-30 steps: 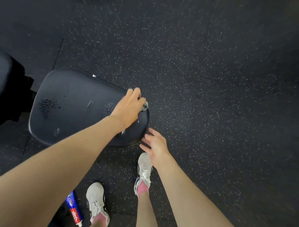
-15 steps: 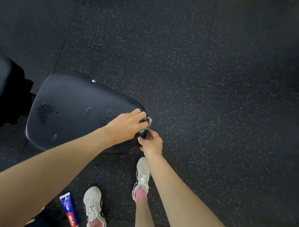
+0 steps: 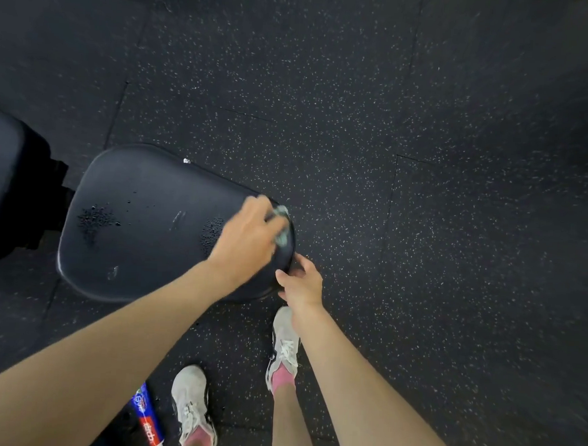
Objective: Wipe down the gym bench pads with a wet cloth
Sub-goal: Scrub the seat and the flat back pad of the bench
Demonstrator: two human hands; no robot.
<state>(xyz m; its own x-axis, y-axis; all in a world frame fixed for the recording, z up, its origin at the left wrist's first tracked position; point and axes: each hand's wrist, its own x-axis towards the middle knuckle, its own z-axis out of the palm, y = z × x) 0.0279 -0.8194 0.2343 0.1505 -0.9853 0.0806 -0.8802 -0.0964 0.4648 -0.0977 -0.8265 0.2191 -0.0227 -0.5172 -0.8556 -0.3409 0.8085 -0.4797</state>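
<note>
A black seat pad (image 3: 143, 236) lies left of centre, with patches of water droplets on its top. My left hand (image 3: 248, 236) presses a pale green cloth (image 3: 282, 225) against the pad's narrow right end; the hand is motion-blurred and covers most of the cloth. My right hand (image 3: 300, 280) grips the pad's lower right rim just below it. A second black pad (image 3: 5, 173) shows at the left edge.
Dark speckled rubber floor (image 3: 422, 194) surrounds the bench. My two feet in pale sneakers (image 3: 284, 343) stand just below the pad. A blue and red tube (image 3: 147, 418) lies on the floor by my left foot.
My left hand slid the cloth back and forth along the pad's narrow end. My right hand came up from below and took hold of the pad's rim.
</note>
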